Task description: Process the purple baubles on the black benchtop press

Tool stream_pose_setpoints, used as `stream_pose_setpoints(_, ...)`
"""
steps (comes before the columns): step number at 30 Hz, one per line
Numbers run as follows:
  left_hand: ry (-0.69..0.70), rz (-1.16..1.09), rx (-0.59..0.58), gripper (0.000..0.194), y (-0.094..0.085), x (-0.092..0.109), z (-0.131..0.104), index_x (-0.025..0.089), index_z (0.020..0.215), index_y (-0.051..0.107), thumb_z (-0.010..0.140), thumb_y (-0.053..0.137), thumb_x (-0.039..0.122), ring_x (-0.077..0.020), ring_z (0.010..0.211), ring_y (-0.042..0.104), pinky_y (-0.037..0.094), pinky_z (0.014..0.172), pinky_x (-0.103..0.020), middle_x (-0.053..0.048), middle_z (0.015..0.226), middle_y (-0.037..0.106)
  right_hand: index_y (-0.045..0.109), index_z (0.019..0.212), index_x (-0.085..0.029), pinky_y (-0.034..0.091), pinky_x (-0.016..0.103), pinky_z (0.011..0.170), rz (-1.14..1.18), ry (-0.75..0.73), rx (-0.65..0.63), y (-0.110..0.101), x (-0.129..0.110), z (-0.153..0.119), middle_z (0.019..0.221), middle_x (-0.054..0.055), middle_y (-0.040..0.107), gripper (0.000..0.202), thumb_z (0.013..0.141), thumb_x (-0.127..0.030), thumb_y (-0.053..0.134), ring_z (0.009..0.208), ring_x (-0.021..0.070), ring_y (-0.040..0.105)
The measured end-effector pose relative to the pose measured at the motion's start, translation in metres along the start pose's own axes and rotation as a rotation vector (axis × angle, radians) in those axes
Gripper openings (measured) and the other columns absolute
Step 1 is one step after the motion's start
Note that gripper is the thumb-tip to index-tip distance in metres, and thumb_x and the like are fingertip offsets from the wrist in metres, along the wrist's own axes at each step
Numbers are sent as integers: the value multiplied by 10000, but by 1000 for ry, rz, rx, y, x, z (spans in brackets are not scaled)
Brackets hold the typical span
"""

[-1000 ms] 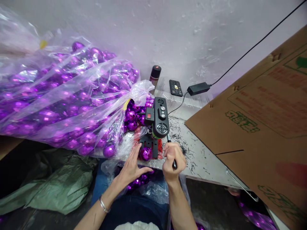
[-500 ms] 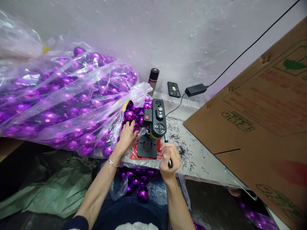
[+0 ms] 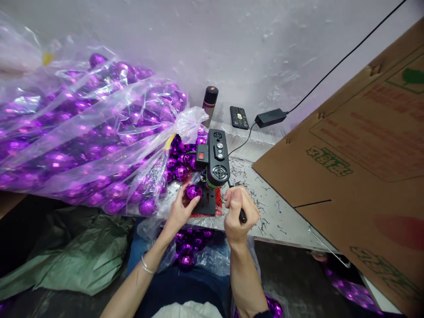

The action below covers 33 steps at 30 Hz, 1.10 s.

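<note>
No legible txt — carton print [image 3: 329, 161] blurred.

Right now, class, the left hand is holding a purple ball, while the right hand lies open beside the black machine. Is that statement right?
Not quite: the right hand is not open but closed around a black handle beside the black machine, as the head view shows. The left hand is holding a purple ball.

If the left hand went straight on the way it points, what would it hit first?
Likely the black machine, just past the purple ball the left hand holds, though depth is unclear.
</note>
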State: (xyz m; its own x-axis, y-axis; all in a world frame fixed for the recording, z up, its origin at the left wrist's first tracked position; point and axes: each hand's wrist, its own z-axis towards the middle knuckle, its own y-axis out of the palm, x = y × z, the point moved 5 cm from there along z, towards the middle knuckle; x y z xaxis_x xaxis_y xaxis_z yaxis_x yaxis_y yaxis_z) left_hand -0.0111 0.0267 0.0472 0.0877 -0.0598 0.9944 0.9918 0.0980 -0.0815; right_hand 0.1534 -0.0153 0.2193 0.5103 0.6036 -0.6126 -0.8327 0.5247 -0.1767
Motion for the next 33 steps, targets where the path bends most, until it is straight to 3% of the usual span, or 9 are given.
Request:
stream_pose_setpoints(3, 138, 225, 23, 584, 12, -4, 7, 213, 1414, 646, 914, 800, 473, -334, 1377, 673, 536, 1185, -529, -151, 1445, 718, 491, 723, -228, 432, 282, 609, -2, -26, -15, 0, 0, -2, 683, -28, 545, 355, 1056, -108, 476, 651, 120, 564)
stream_pose_setpoints(10, 414, 503, -18, 535, 24, 5, 10, 197, 1373, 640, 912, 821, 399, -357, 1264, 714, 562, 1119, -545, -155, 1310, 759, 522, 740, -226, 449, 292, 611, -25, -58, -26, -3, 1, -6, 696, -15, 569, 333, 1039, -88, 467, 662, 131, 580)
stream_pose_setpoints(20, 375, 456, -78, 632, 27, -15, 16, 243, 1412, 671, 859, 884, 463, -346, 1277, 720, 562, 1119, -529, -125, 1350, 769, 541, 755, -230, 460, 295, 602, -68, -87, -37, -2, 4, -17, 665, -21, 562, 317, 1027, -87, 464, 648, 141, 599)
stream_pose_setpoints(27, 407, 470, -52, 572, 31, -14, 12, 218, 1419, 666, 920, 822, 450, -339, 1275, 721, 569, 1096, -510, -138, 1359, 770, 519, 775, -234, 461, 269, 581, -65, -166, 22, 5, 25, -46, 715, -11, 596, 325, 1066, -147, 402, 616, 120, 577)
stream_pose_setpoints(33, 412, 435, -81, 570, 31, -13, 11, 212, 1407, 668, 917, 825, 457, -345, 1273, 720, 560, 1101, -517, -142, 1357, 769, 500, 777, -238, 500, 285, 662, -76, -203, 28, 7, 30, -49, 720, -18, 597, 338, 1088, -177, 382, 621, 118, 587)
